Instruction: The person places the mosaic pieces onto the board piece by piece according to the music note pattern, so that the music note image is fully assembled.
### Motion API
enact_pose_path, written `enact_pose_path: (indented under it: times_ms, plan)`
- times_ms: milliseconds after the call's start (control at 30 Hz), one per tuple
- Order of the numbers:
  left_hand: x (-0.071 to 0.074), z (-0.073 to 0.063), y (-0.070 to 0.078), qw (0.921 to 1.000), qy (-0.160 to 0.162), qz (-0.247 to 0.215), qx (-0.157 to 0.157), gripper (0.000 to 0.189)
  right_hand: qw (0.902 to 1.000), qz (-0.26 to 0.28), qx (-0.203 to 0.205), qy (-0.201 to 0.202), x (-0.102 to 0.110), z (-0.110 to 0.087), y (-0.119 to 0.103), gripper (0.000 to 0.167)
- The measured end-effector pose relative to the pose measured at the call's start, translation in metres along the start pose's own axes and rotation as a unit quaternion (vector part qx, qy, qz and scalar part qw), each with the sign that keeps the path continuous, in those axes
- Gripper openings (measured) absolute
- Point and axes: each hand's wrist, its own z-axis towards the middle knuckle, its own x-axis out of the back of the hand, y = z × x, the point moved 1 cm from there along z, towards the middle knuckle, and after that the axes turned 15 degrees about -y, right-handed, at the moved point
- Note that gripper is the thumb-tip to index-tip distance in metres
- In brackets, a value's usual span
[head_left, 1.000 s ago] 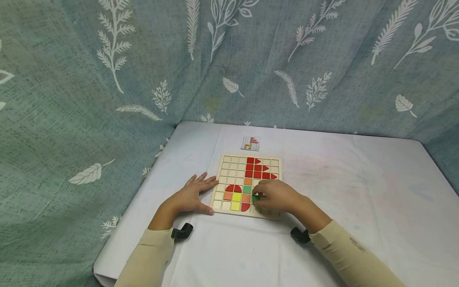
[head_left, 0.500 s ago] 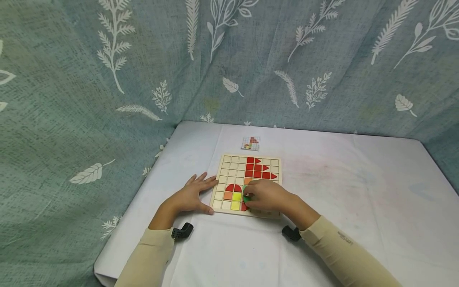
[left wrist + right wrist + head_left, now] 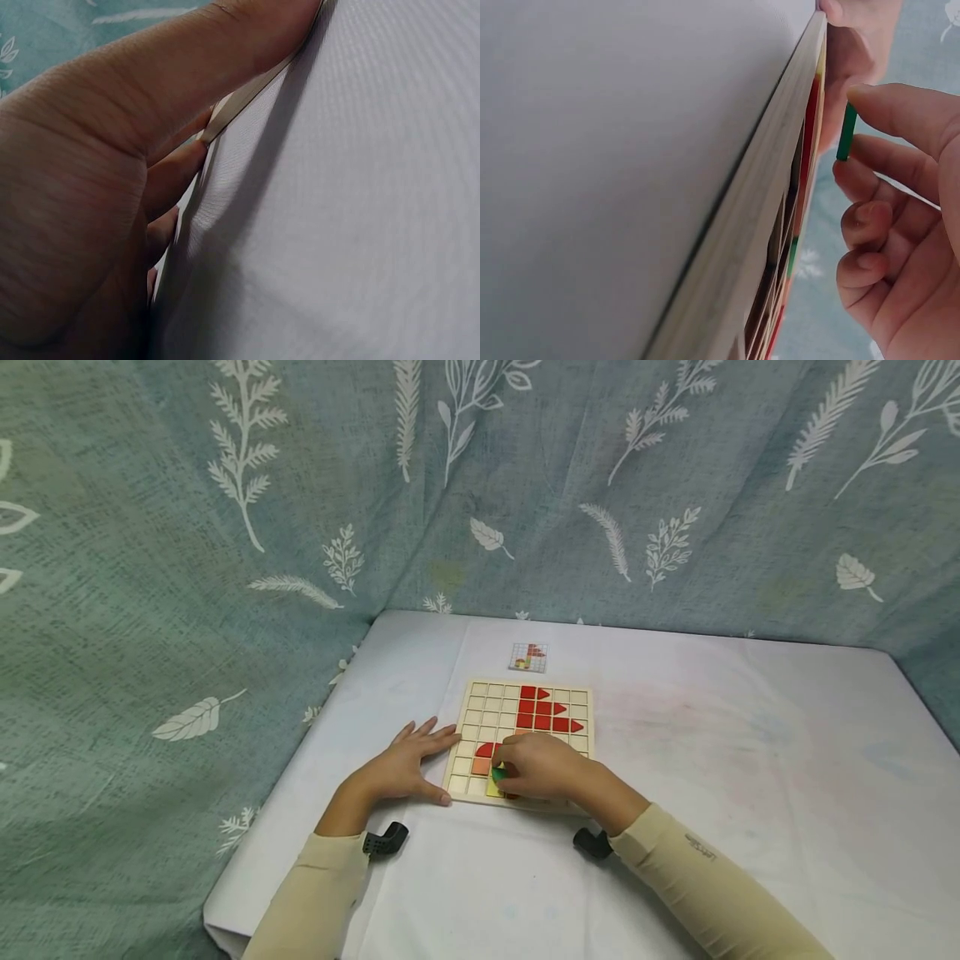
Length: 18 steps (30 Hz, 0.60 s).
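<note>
A wooden grid board (image 3: 489, 718) lies on the white table. Red square and pointed tiles (image 3: 543, 721) fill cells toward its upper right. Lower down are red curved tiles (image 3: 484, 749), an orange tile (image 3: 481, 766) and a yellow tile (image 3: 492, 789). My left hand (image 3: 405, 770) rests at the board's left edge, fingers spread and thumb at the near corner. Between thumb and fingers my right hand (image 3: 543, 767) pinches a thin green tile (image 3: 847, 131), held just over the board's surface near the yellow tile. That hand hides several lower cells in the head view.
Behind the board lies a small pattern card (image 3: 528, 657) with a printed coloured grid. A green leaf-patterned cloth (image 3: 562, 552) hangs along the back and left of the white table (image 3: 712, 760). Black wrist mounts (image 3: 592, 843) sit below both hands.
My right hand has moved left across the board with the green tile, from right of the lower red curved tile to over the yellow column. The left hand stays at the board's edge.
</note>
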Motion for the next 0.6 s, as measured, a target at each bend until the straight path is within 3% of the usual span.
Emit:
enact_pose_path:
  times_ms: [233,467,600]
  plan:
    - [0.0,-0.001,-0.001,1.0,0.0,0.003,-0.003,0.116,0.9999,0.008,0.003,-0.014,0.0,0.009,-0.006,0.024]
    - [0.0,-0.001,-0.002,0.9998,0.003,0.007,-0.016,0.114,0.9994,-0.019,0.03,-0.001,-0.004,0.02,-0.012,0.02]
    - [0.0,-0.001,-0.002,0.9998,0.002,0.013,-0.016,0.114,0.9993,-0.029,0.022,-0.009,-0.005,0.022,-0.017,0.021]
